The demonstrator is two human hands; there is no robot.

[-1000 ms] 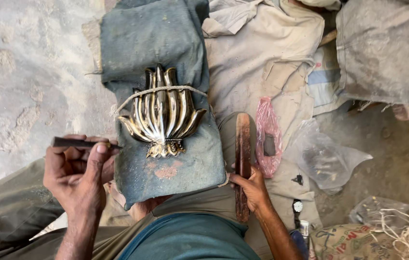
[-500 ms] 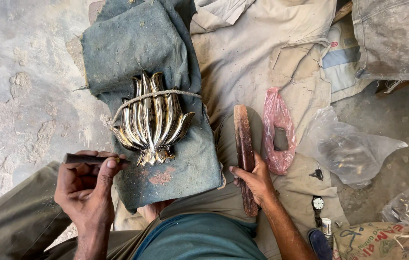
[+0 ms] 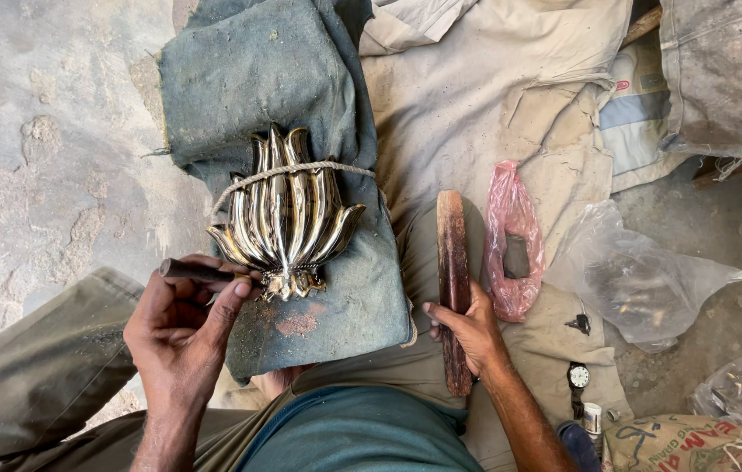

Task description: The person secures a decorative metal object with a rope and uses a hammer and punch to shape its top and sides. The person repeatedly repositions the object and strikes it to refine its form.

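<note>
Polished, fluted, leaf-shaped brass casting [image 3: 288,214] roped to grey-blue cloth pad [image 3: 266,79], left hand [image 3: 180,328] grip closed around dark punch [image 3: 196,271] at casting's base, right hand [image 3: 473,325] grasping worn wooden mallet [image 3: 452,262].

Left hand [image 3: 180,328] raised at lower left, back toward the camera, fingers curled shut, thumb pressed up beside the forefinger, forearm running down out of view. Right hand [image 3: 469,325] lower, at centre right, fingers wrapped closed, wrist straight, forearm slanting down to the right.
</note>
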